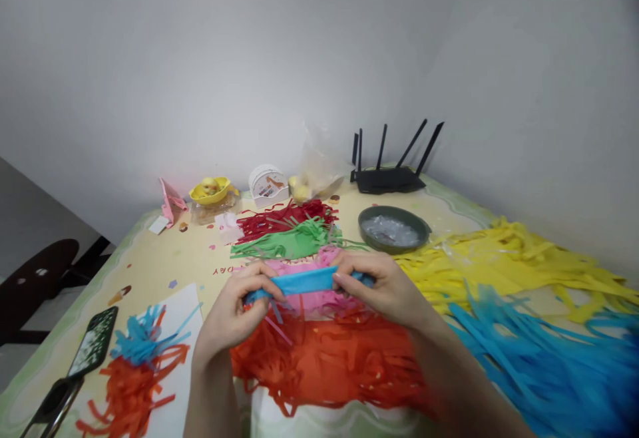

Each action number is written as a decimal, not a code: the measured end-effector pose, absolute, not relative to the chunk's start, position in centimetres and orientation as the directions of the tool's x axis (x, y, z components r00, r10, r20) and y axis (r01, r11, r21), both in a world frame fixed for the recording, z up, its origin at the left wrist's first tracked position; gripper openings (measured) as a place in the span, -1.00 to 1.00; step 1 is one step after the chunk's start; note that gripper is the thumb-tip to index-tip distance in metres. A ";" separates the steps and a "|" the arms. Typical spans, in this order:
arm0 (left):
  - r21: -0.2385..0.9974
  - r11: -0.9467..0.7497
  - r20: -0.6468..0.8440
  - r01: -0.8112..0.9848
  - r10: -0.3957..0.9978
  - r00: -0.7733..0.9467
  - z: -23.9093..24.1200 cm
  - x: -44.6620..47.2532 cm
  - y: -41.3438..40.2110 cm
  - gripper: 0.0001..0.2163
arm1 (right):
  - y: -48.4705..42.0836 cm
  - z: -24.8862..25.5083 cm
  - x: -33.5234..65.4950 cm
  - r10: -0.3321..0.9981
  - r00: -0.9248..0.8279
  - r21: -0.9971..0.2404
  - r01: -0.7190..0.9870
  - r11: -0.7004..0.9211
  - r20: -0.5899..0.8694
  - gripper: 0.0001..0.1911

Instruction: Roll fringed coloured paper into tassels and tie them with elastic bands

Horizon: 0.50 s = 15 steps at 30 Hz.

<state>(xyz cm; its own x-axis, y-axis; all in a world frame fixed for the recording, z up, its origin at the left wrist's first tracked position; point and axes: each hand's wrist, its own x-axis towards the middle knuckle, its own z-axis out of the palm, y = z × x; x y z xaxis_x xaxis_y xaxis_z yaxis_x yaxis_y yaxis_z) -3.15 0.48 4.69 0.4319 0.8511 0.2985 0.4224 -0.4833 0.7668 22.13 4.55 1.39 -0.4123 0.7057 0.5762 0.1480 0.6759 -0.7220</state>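
Observation:
A blue paper strip [305,281] is stretched level between both hands, above the table. My left hand [234,311] pinches its left end and my right hand [382,288] pinches its right end. Under the hands lie a pile of orange paper strips [329,361] and a pile of pink strips [309,268]. Green strips [289,243] and red strips [284,218] lie further back.
Yellow strips [504,258] and blue strips [549,365] cover the right side. A dark bowl [394,230], a black router [392,175], a yellow bowl [210,190] and a round white box [268,184] stand at the back. A phone [94,341] and a small blue-orange bundle [140,358] lie at the left.

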 end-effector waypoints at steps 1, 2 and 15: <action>0.759 -0.486 0.273 0.433 0.841 0.467 4.7 -3.2 0.4 -0.83 | 4.4 1.5 22.0 0.689 -0.410 -0.674 0.209 0.708 0.597 -0.70; 0.750 -0.491 0.265 0.442 0.837 0.479 4.7 -3.1 0.4 -0.87 | 4.2 1.6 21.9 0.668 -0.422 -0.628 0.251 0.736 0.613 -0.70; 0.786 -0.294 0.103 0.545 0.930 0.353 4.1 -1.6 1.1 -0.76 | 3.1 2.0 21.5 0.808 -0.408 -0.732 0.371 0.572 0.425 -0.82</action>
<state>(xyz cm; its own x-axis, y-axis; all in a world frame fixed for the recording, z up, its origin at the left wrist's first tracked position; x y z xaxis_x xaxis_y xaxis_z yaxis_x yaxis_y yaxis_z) -1.56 1.13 4.10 0.3526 0.9301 0.1032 0.5446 -0.2936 0.7856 21.54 3.13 1.95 -0.4085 0.8080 0.4246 0.3707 0.5719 -0.7317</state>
